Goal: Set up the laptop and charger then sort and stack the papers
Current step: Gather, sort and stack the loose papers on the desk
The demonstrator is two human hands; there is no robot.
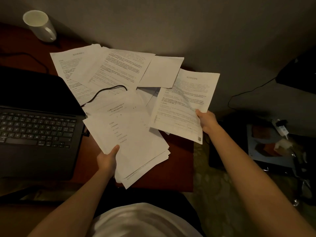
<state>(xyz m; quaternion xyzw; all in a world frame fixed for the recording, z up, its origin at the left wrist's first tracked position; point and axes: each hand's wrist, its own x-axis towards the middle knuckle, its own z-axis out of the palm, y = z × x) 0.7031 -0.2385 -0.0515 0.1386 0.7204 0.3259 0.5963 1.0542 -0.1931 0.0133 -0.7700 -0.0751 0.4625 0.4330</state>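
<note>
My left hand grips a stack of several printed sheets by its near left edge, thumb on top, above the wooden desk. At the desk's right side, my right hand pinches a single printed page at its right edge and holds it lifted. More loose papers lie spread across the back of the desk. A black open laptop sits on the left, screen dark. A black charger cable curves from the laptop's right side over the papers.
A white mug stands at the back left corner by the wall. To the right, off the desk, a dark object with a cable rests on a ledge. Below it lies clutter and a white plug on the floor.
</note>
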